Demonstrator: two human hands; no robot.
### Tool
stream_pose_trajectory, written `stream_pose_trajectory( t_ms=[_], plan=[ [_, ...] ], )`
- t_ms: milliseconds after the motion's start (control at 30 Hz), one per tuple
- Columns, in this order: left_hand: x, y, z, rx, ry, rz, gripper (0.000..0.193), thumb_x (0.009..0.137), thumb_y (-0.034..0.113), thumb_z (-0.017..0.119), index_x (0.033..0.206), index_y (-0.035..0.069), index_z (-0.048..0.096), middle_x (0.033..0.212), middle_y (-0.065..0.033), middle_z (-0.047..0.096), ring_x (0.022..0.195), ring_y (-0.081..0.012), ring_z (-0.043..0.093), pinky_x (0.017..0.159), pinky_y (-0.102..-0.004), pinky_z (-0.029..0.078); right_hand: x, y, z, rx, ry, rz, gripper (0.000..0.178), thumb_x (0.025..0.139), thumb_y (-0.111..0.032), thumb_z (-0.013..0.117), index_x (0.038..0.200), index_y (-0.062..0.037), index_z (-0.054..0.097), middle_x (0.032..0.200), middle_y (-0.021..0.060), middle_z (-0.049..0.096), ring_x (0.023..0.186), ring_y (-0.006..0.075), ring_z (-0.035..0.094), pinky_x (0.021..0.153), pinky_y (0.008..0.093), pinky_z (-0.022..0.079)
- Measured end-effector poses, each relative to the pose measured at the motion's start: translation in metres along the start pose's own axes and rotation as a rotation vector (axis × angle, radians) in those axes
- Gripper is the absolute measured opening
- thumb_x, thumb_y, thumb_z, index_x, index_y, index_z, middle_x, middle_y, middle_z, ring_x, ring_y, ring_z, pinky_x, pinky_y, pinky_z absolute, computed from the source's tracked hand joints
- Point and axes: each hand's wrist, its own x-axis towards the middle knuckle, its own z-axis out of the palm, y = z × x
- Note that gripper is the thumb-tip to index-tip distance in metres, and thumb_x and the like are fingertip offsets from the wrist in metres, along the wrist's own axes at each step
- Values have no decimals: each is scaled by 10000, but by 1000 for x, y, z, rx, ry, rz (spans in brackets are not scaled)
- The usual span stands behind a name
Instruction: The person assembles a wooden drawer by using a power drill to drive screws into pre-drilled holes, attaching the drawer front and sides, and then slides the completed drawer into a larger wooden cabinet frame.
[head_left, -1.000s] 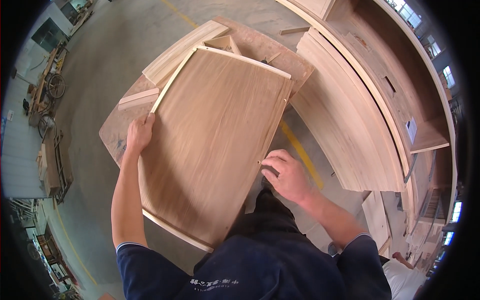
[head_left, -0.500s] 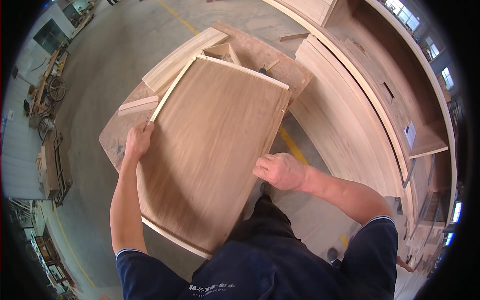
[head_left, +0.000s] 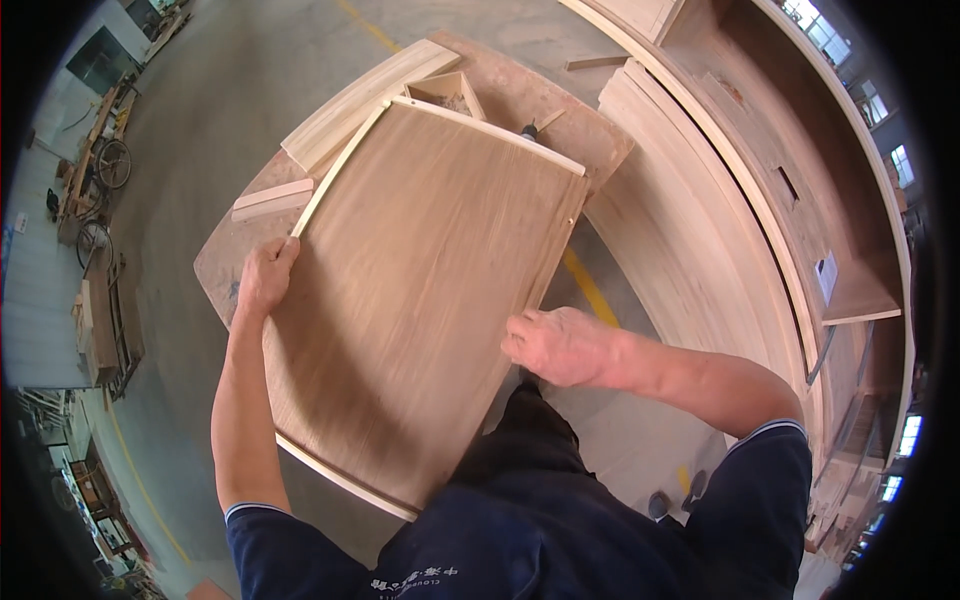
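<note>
A large wooden panel (head_left: pixel 420 270) with raised light strips along its edges lies partly on the workbench (head_left: pixel 225 255) and reaches back toward my body. My left hand (head_left: pixel 268 274) is closed around the panel's left edge, at the end of the pale edge strip (head_left: pixel 345 165). At the right edge, my right hand (head_left: pixel 560 346) is closed, its fingers curled over the rim. Its fingertips are partly hidden. One light strip (head_left: pixel 485 132) runs along the far edge, another (head_left: pixel 345 480) along the near edge.
On the bench lie pale boards (head_left: pixel 370 100), a short wood block (head_left: pixel 272 199), an open wooden box (head_left: pixel 445 92) and a dark-tipped tool (head_left: pixel 528 131). Stacked curved boards (head_left: pixel 690 230) and a large wooden cabinet (head_left: pixel 840 200) stand to the right. Another person's shoes (head_left: pixel 660 505) show at lower right.
The panel's near part and my left hand have shifted slightly left. My right hand has also moved slightly left and nearer, still closed at the right edge.
</note>
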Motion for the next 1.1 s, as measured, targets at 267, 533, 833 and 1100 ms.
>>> stream_pose_trajectory(
  t_ms=[267, 533, 833, 1100],
  plan=[
    [-1, 2, 4, 26, 62, -24, 460, 999, 406, 542, 926, -33, 659, 846, -295, 625, 819, -441, 617, 772, -472, 476, 3, 10, -30, 346, 39, 234, 163, 934, -210, 636, 938, -47, 656, 947, 150, 652, 889, 334, 669, 706, 450, 555],
    [-2, 4, 7, 51, 64, -61, 436, 1000, 372, 534, 901, -42, 629, 811, -292, 603, 761, -432, 578, 733, -462, 467, -22, 197, -36, 250, 610, 907, 387, 931, -233, 714, 1228, 3, 634, 1166, 161, 677, 1075, 266, 659, 928, 383, 526],
    [-18, 14, -8, 186, 43, -286, 324, 924, 288, 653, 945, -34, 670, 830, -239, 656, 792, -360, 629, 767, -411, 494, 33, 298, -15, 1377, -180, 551, 660, 1022, -472, 557, 1494, -22, 453, 1359, 88, 581, 1246, 167, 515, 1079, 343, 415],
    [-206, -86, -3, 634, 547, -578, 670, 876, 306, 747, 1427, 20, 495, 1452, -192, 537, 1399, -366, 437, 1170, -450, 337, 36, 312, 9, 1468, -285, 482, 607, 1007, -396, 588, 1477, -27, 479, 1362, 71, 584, 1218, 155, 536, 1048, 331, 435]
  ],
)
